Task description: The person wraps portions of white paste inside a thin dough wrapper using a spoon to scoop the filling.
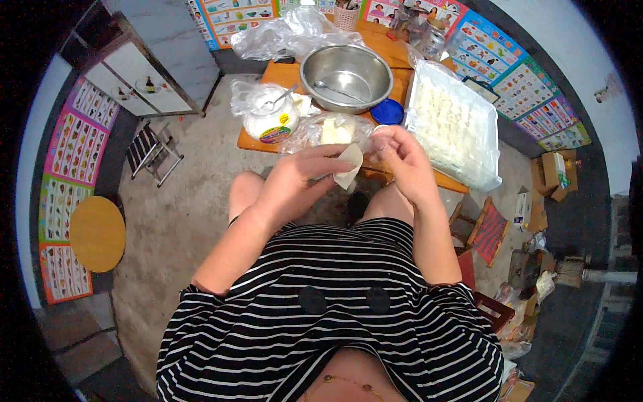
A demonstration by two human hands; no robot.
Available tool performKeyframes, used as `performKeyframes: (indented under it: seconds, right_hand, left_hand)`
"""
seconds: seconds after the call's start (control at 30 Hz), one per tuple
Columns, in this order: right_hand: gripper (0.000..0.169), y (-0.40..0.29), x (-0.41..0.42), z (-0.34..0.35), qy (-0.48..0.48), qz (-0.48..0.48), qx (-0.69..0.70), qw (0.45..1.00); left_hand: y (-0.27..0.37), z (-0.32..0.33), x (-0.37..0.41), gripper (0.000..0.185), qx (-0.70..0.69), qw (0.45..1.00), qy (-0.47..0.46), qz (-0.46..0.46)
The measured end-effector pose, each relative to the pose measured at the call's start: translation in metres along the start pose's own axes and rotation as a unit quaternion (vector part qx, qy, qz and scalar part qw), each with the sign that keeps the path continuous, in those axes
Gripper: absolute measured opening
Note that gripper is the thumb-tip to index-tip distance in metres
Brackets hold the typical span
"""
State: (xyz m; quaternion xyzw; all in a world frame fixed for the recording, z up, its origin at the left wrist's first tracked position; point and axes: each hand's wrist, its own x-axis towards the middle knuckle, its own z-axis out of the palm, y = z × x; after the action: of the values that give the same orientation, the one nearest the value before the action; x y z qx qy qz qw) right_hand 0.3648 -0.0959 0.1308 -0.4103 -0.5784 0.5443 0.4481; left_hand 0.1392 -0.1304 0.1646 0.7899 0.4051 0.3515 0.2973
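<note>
My left hand (310,173) pinches a thin, pale sheet, probably a dough wrapper (348,167), between thumb and fingers above the table's near edge. To its right, my right hand (405,157) is raised with bent, slightly blurred fingers. A whitish spot shows at its fingertips, and I cannot tell whether it holds something. Just beyond the hands, a stack of pale wrappers (336,131) lies on a clear plastic bag (306,134). A steel basin (346,63) with a spoon (344,93) inside stands behind it. Right of the hands, a white tray (495,125) holds rows of pale, dumpling-like pieces (447,118).
A plastic jar (271,120) of white contents, with a spoon in it, stands left on the wooden table (256,143). A blue lid (387,111) lies beside the basin. Crumpled plastic (296,32) and a glass jar (433,40) are behind. A folding stool (153,151) stands left.
</note>
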Motion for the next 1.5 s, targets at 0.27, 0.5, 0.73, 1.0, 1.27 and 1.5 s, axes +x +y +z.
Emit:
performKeyframes:
  seconds: [0.27, 0.5, 0.73, 1.0, 1.27, 1.5]
  right_hand:
    - [0.032, -0.004, -0.011, 0.019, -0.108, 0.184, 0.236, 0.948]
    - [0.032, -0.004, -0.011, 0.02, -0.123, 0.165, 0.244, 0.948]
    - [0.033, -0.005, -0.01, 0.02, -0.086, 0.146, 0.28, 0.945]
    - [0.03, -0.005, -0.006, 0.02, -0.034, 0.14, 0.309, 0.94]
    - [0.025, 0.003, -0.005, 0.023, -0.037, 0.115, 0.238, 0.964]
    - [0.022, 0.001, -0.008, 0.024, -0.021, 0.098, 0.179, 0.979]
  left_hand:
    - [-0.005, 0.002, 0.004, 0.038, 0.095, 0.979, 0.106, 0.147]
    - [-0.014, 0.004, 0.002, 0.038, 0.136, 0.967, 0.111, 0.186]
    - [-0.011, 0.009, 0.001, 0.047, 0.035, 0.985, 0.132, 0.108]
    - [-0.014, 0.018, -0.008, 0.031, -0.563, 0.774, 0.051, -0.286]
    - [-0.024, 0.029, -0.006, 0.027, -0.45, 0.848, 0.03, -0.278]
    - [-0.017, 0.028, -0.002, 0.024, -0.423, 0.854, 0.056, -0.297]
